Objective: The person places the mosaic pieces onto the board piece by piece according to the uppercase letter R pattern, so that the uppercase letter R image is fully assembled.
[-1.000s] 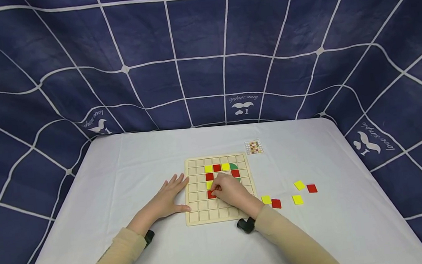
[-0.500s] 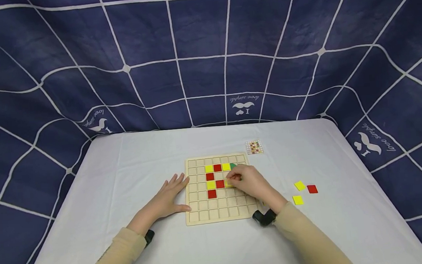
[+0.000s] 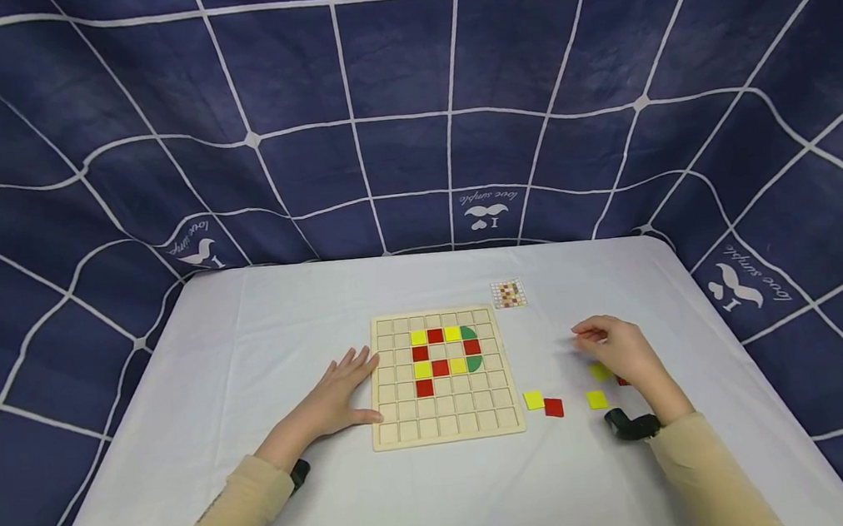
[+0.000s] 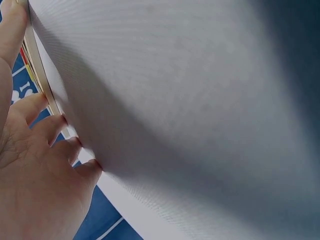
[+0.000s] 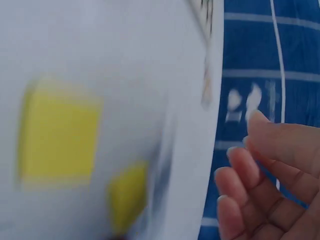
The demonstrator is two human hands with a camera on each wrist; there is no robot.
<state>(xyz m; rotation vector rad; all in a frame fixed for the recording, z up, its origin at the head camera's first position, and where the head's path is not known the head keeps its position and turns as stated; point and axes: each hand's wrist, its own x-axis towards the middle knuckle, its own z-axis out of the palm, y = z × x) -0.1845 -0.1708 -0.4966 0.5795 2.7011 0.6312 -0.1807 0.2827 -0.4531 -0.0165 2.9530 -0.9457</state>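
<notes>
A pale wooden grid board lies on the table, with red and yellow squares and two green quarter-round tiles set in its cells. Flat along the board's left edge, my left hand spreads its fingers, the thumb and fingertips touching the edge; in the left wrist view the fingers meet the board's side. My right hand hovers over the loose tiles, fingers loosely bent and holding nothing. Beneath it a yellow tile and a red tile are partly hidden. Another yellow tile lies just nearer.
Beside the board's lower right corner lie a yellow tile and a red tile. A small printed pattern card rests past the board's upper right corner. A dark blue checked cloth hangs behind the white-covered table.
My right hand has gone from the red tile on the board, over the yellow tile farther right, then off the board to the loose tiles. The left hand has stayed put.
</notes>
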